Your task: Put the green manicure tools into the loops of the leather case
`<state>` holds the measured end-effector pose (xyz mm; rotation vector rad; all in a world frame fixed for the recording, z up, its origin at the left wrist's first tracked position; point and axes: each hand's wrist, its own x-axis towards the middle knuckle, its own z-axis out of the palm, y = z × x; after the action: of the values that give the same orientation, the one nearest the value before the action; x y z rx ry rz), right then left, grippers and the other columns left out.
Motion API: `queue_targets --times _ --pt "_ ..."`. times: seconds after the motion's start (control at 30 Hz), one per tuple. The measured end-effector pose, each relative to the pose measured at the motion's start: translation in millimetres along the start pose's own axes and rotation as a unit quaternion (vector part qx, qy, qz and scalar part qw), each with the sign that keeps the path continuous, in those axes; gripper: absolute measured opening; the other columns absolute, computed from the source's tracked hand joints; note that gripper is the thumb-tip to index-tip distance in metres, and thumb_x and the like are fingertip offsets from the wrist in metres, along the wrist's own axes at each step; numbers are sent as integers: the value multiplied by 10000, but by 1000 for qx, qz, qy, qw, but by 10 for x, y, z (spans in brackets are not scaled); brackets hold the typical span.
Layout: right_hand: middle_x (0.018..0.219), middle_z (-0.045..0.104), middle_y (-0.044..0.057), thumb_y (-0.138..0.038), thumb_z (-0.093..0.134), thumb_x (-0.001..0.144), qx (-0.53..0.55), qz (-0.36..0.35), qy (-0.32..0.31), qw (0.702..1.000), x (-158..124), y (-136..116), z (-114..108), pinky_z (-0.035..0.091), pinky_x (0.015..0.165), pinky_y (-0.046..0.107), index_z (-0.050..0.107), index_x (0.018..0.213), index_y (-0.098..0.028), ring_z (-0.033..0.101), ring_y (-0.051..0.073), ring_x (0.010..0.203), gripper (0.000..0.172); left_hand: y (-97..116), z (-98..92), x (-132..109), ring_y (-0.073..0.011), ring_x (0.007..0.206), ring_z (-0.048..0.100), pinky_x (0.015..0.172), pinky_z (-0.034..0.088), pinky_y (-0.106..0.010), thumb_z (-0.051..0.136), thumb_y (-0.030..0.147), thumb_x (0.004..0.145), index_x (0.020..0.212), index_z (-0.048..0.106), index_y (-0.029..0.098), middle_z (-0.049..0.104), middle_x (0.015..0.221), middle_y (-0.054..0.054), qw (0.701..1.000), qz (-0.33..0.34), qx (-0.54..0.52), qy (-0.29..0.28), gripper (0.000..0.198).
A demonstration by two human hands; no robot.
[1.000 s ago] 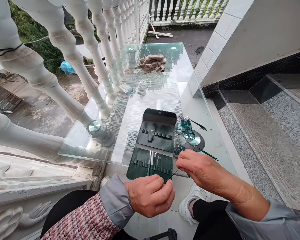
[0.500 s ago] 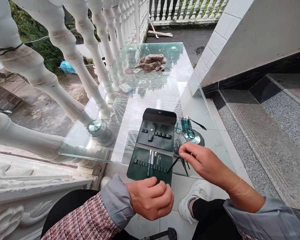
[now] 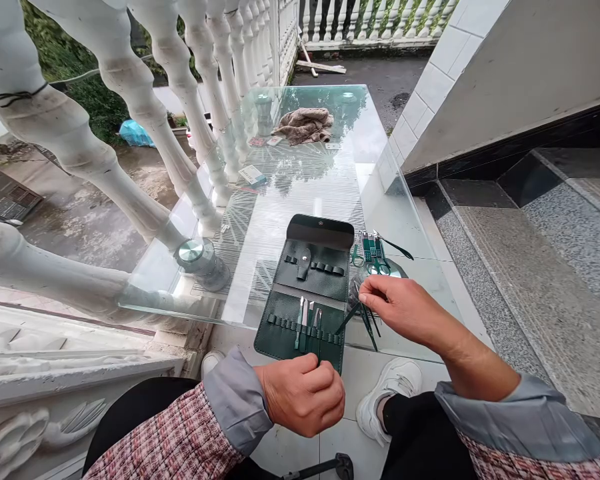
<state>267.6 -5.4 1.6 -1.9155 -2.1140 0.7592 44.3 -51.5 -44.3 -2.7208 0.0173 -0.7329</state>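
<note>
A dark green manicure case [image 3: 310, 293] lies unfolded at the near edge of a glass table [image 3: 300, 180]. Several slim metal tools [image 3: 307, 320] sit in the loops of its lower flap. My left hand [image 3: 303, 393] is closed just below the case's bottom edge, fingertips at a thin tool there. My right hand [image 3: 405, 307] is pinched on a few thin dark tools [image 3: 365, 319] to the right of the case. More green tools and small scissors [image 3: 375, 257] lie loose beyond it.
A brown cloth [image 3: 304, 125] lies at the table's far end, a small box [image 3: 251, 175] near the left edge. White balusters [image 3: 145, 127] line the left side. A tiled wall and stone step [image 3: 505, 200] rise on the right. My white shoe [image 3: 387, 393] shows below.
My right hand has moved up and away from my left hand, now pinching thin tools beside the case. My left hand has moved up to the case's bottom edge.
</note>
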Motion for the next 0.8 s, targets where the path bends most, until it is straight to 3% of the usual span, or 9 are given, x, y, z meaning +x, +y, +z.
queue_targets --times 0.2,0.33,0.8 --pt "650 612 -3 -263 464 790 -14 -29 -30 999 85 -49 31 344 563 251 563 647 -209 508 137 608 182 26 3 -16 -169 705 547 526 371 -281 554 198 814 818 647 108 605 807 -87 1000 5 -6 -10 130" --pt "714 634 6 -213 498 779 -6 -91 -46 995 98 -121 111 371 608 258 603 659 -204 540 142 669 160 29 14 -22 -160 683 534 513 356 -277 549 207 820 814 639 115 602 806 -84 1000 2 -6 -17 129" --pt "718 607 9 -154 521 801 -76 -169 -13 983 -67 -149 192 372 604 245 624 684 -200 548 127 666 163 40 27 -15 -136 598 503 485 326 -274 556 185 802 765 616 118 583 738 -64 1000 -14 -13 -15 98"
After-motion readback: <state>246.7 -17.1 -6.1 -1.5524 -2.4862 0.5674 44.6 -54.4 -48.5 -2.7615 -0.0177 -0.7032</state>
